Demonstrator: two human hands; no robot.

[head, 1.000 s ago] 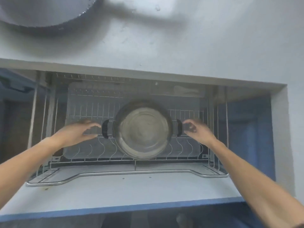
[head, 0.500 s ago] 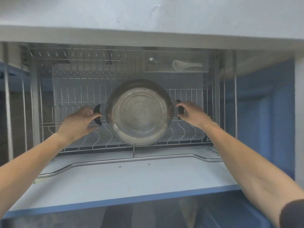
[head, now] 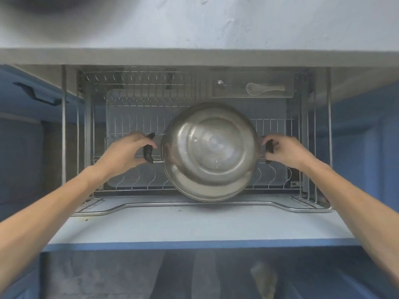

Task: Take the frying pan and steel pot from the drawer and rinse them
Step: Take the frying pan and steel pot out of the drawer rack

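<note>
Head view: both hands, left hand [head: 125, 153] and right hand [head: 285, 151], fingers clamped on its handles, have lifted the steel pot [head: 210, 152] off the drawer rack [head: 129, 117]; rinsing comes next.

body: two bare forearms enter from the lower corners | left hand [head: 127, 151]: bare, no glove, ring or watch visible | right hand [head: 285, 151]: bare, no glove, ring or watch visible | sleeves: none in view on either forearm | wrists: unadorned | fingernails: too blurred to tell
</note>
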